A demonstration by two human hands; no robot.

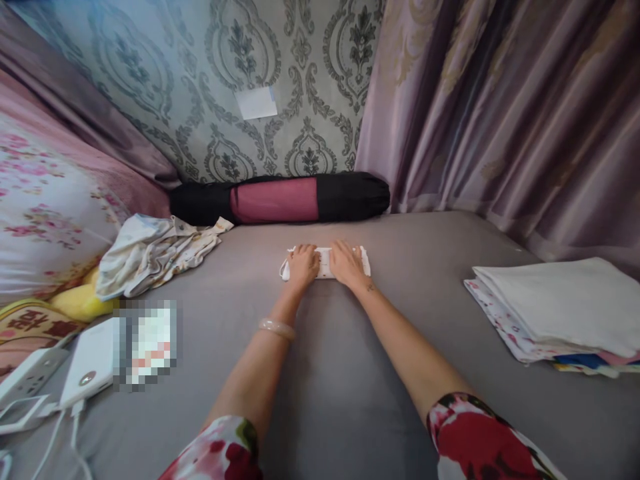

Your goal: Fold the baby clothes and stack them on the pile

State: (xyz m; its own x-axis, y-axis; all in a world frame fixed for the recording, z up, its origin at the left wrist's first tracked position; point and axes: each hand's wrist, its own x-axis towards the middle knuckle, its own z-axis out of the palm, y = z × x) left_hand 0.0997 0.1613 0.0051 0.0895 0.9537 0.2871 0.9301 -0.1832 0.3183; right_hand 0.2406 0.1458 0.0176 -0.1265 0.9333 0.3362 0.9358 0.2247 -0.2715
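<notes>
We count 2 hands, the left hand (303, 264) and the right hand (346, 264), both laid over 1 white oblong item (325, 264) on the gray sheet (330, 387), before 1 black-and-pink bag (275, 200); how far either grip opens, we cannot tell.

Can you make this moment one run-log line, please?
left grip: on left half of white item | right grip: on its right half | underneath: grey cover | beyond: black-and-pink roll | right: folded cloths

wall (195, 40): grey, damask-patterned; curtain (430, 120): mauve, gold-patterned; sheet (425, 300): grey
</notes>
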